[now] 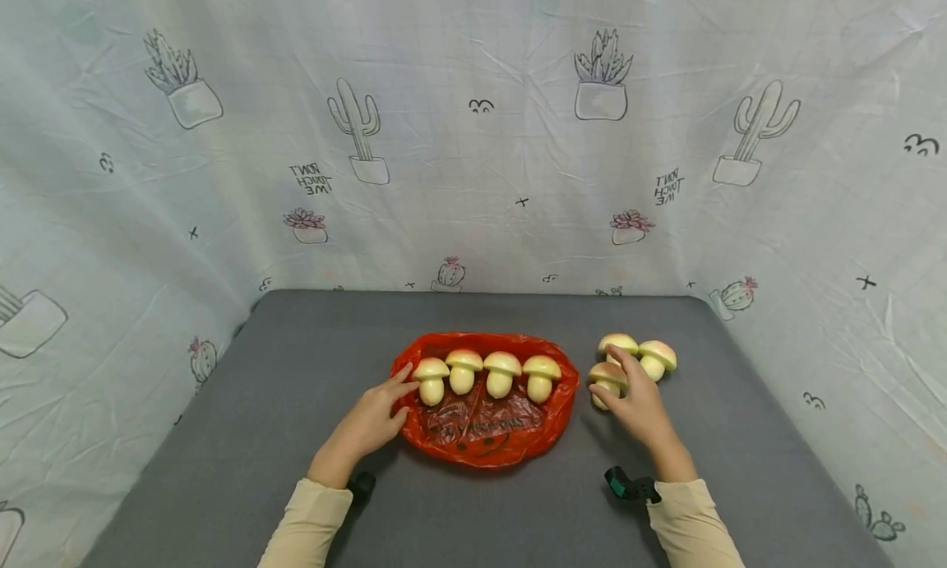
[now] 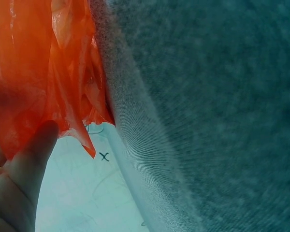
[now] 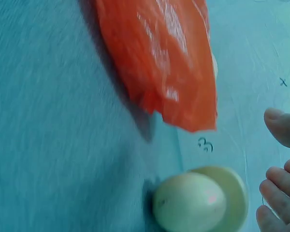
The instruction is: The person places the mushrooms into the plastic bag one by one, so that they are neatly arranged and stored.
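On the desk, we are pinching the rim of the bag with the left hand and holding the right hand, spread and empty, over the near mushroom, beside the bag. We are risking a roll-away by closing off-centre, or spilling the four inner mushrooms by tugging.

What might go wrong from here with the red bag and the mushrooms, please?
The crinkled red bag could buckle or shift if the left hand, pinching its rim, pulls too hard. The right hand, close to the front loose mushroom, might knock the two mushrooms just beyond it.
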`<state>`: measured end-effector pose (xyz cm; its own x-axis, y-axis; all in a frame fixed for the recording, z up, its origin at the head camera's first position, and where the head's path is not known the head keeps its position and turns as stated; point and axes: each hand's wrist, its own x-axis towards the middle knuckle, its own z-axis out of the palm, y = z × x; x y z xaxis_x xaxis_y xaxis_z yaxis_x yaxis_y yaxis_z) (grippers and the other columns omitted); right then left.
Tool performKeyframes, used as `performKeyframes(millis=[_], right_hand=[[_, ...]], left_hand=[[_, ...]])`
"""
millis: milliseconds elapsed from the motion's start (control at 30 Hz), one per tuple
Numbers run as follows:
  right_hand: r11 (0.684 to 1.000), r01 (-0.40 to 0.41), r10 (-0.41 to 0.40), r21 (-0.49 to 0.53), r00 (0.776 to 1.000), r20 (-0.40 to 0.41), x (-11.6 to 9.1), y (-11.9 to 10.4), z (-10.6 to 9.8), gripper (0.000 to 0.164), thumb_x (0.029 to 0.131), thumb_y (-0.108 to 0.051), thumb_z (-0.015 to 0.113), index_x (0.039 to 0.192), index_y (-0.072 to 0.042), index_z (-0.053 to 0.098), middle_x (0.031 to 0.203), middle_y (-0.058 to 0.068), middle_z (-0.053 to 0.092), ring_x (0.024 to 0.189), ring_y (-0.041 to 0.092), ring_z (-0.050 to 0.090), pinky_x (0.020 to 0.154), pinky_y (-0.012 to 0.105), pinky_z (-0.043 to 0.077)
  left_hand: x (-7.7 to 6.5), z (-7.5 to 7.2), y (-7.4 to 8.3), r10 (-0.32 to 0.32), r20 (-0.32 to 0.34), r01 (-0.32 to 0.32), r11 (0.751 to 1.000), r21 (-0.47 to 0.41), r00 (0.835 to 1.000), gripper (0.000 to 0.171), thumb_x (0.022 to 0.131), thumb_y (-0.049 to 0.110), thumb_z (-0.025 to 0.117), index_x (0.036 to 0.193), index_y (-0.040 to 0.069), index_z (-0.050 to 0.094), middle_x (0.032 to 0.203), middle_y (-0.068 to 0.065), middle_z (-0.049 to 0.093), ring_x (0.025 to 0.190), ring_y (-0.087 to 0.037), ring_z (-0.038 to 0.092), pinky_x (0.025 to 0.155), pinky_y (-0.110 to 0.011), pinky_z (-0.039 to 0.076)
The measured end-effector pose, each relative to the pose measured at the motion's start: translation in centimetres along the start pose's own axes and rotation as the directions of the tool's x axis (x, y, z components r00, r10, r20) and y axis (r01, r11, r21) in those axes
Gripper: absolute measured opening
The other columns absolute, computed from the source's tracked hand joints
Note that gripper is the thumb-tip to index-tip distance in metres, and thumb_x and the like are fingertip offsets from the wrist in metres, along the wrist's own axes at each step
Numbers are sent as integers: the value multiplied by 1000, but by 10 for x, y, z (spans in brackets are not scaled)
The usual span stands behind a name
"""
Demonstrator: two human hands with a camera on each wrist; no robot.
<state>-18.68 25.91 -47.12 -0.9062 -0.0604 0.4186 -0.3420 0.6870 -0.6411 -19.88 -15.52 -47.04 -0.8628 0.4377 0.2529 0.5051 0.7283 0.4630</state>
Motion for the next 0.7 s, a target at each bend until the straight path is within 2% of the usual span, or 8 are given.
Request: performKeyframes(millis=[167,400,700], right_hand=[[997,-23,23,-67,1000,-1,-6,10,-4,73,81,-12,73,139,9,36,138,31,42,123,48,40,95,61,34],[992,-30,36,-124,998,44,-11,21,0,78,77,-10,77,139,12,34,136,33,41,124,48,39,98,59,32],[991,-18,25,-136,998,52,-11,29,5,78,74,-5,78,137,12,36,135,34,42,124,48,39,99,58,32]], left_hand=[[1,1,-1,3,2,-3,1000,1,1000,41,82,-2,64,123,-3,62,146,-18,42,120,-35,53,92,-45,47],[2,1,-2,10,-3,-10,1000,4,1000,41,81,-2,64,123,-3,62,146,-18,42,119,-35,55,90,-44,48],[2,2,-3,3,7,-3,1000,10,1000,42,82,-1,64,123,-3,61,146,-18,41,119,-34,54,89,-43,48]])
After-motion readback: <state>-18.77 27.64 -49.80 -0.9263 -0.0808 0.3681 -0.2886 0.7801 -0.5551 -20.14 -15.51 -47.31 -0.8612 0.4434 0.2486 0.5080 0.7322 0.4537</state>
